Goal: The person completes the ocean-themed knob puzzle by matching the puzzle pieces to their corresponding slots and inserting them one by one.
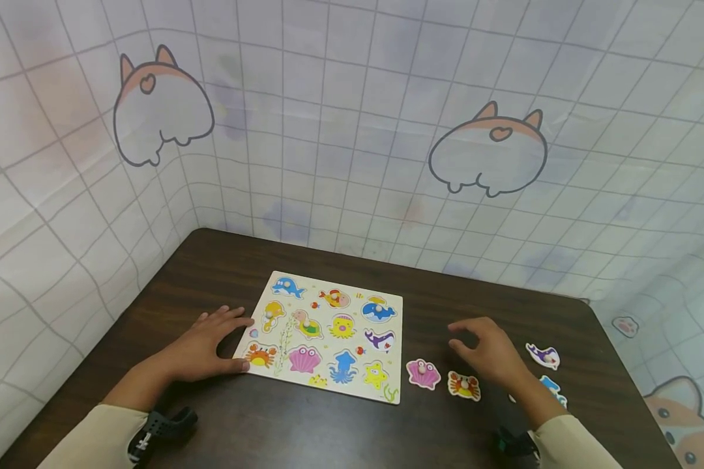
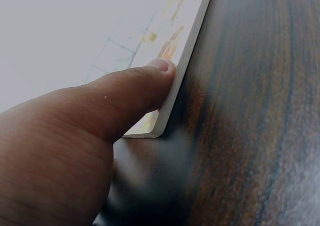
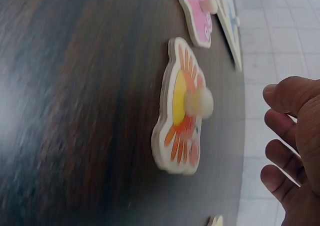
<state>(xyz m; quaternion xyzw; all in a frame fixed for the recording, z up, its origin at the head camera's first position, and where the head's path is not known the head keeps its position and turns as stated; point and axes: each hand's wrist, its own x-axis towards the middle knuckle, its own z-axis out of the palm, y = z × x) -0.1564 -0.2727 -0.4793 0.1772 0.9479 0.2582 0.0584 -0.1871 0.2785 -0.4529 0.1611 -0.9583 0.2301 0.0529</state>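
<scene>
My left hand [image 1: 202,348] rests at the left edge of a wooden sea-animal puzzle board [image 1: 354,385], fingers spread. In the left wrist view its thumb lies on the board's corner. My right hand [image 1: 485,348] hovers over the table to the board's right, fingers loosely bent and holding nothing. Just below it lies a crab puzzle piece [image 1: 464,386] with a round knob, also large in the right wrist view. Between crab and board is a pink shell piece [image 1: 424,374]. Knobs show on several pieces in the board, including the dolphin [image 1: 287,287] and turtle [image 1: 308,325].
A purple whale piece [image 1: 543,356] lies right of my right hand. A blue piece [image 1: 554,389] is partly hidden behind the right forearm, and a sliver of another shows beside the wrist. The dark wooden table [image 1: 305,426] meets a patterned curtain [image 1: 340,130] at back and sides.
</scene>
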